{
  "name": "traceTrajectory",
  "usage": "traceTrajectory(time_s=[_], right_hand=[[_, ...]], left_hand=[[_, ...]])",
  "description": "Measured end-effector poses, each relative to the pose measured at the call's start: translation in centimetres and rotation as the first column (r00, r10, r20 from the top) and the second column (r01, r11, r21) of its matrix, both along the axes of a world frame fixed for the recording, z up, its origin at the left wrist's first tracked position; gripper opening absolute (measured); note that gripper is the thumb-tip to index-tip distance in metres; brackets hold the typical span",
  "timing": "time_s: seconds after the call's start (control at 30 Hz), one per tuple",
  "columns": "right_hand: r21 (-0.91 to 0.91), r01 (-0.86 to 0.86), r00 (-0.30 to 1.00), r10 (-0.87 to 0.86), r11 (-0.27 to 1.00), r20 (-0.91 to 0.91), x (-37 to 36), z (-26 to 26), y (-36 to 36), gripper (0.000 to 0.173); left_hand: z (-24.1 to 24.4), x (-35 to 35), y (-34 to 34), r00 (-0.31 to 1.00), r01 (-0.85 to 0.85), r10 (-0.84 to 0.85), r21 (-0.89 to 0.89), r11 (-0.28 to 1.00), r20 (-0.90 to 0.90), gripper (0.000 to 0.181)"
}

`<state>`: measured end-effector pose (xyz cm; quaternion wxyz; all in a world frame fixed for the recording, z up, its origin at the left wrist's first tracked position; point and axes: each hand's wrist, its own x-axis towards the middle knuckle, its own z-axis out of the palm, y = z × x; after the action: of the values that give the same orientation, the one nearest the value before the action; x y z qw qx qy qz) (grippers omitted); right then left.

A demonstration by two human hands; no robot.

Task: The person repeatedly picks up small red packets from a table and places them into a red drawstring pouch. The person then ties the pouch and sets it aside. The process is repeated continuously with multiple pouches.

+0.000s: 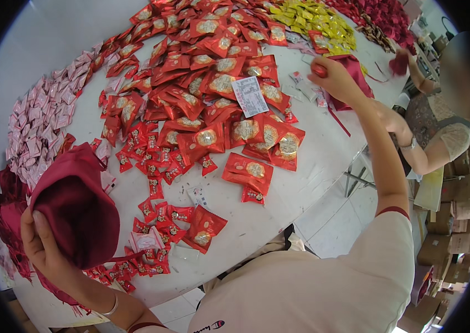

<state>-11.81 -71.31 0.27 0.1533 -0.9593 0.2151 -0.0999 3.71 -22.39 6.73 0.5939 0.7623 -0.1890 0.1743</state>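
My left hand [45,245] holds a dark red fabric pouch [93,220] by its rim, with the pouch's mouth wide apart and facing up. Far to the right, over the table's back right part, my right hand [335,79] is closed around a small shiny red item [318,70], mostly hidden by the fingers. Just beside that hand lies another crimson fabric pouch [349,66] with a ribbon hanging from it. Between my hands spreads a large heap of red foil packets [222,83], and small red wrapped pieces [151,162] lie nearer to me.
Pink and white packets [43,129] are piled at the left, yellow packets [314,21] at the back. A printed paper slip [250,96] lies on the red heap. At the right a co-worker [431,120] handles a dark red pouch. Cardboard boxes [439,249] stand on the floor beyond.
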Motion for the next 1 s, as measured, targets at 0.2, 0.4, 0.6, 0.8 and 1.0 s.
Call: traceTrajectory(time_s=[0.2, 0.4, 0.6, 0.8, 1.0], right_hand=[[-0.058, -0.024, 0.999, 0.021, 0.998, -0.04, 5.2, -2.2, -1.4, 0.027], [0.818, -0.422, 0.762, -0.336, 0.391, 0.554, 6.3, 4.6, 7.8, 0.024], [0.358, -0.872, 0.488, 0.533, 0.334, 0.691, 6.0, 6.6, 23.3, 0.024], [0.932, -0.33, 0.883, 0.399, 0.149, 0.248, 8.5, 5.9, 24.1, 0.016], [0.811, -0.422, 0.879, 0.403, 0.405, 0.256, 8.3, 2.6, 23.4, 0.023]], left_hand=[[-0.4, -0.4, -1.0, 0.993, 0.12, -0.119, 0.078, 0.99, -0.009, 0.018], [-1.2, -1.6, -4.0, 0.976, 0.201, -0.182, 0.172, 0.964, -0.124, 0.015], [-1.0, -2.0, -9.4, 0.905, 0.424, -0.403, 0.207, 0.882, -0.137, 0.013], [-1.9, -1.8, -10.5, 0.94, 0.324, -0.34, 0.334, 0.885, -0.01, 0.013], [-0.8, -3.4, -12.4, 0.909, 0.269, -0.376, 0.433, 0.86, 0.181, 0.015]])
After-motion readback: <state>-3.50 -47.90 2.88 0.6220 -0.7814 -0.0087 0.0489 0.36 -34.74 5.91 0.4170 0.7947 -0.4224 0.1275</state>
